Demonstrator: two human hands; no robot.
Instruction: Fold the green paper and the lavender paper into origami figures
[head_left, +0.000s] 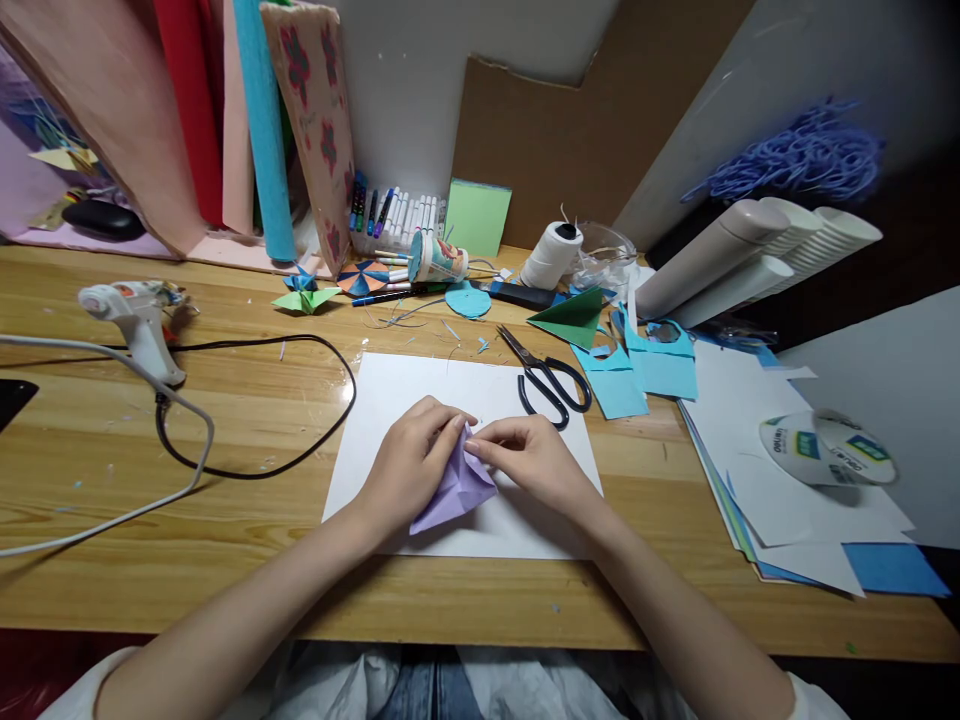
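The folded paper lies on the sheet at the centre of the counter, with the scissors at 1 o'clock, the glue gun at 10 o'clock, the marker box at 12 o'clock and the paper stack at 3 o'clock.

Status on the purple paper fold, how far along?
Done: the purple paper already carries several folds and lies on the white sheet. In hand: left hand and right hand pinch its top point. Left: it is not yet a finished shape like the green piece; scissors lie unused.
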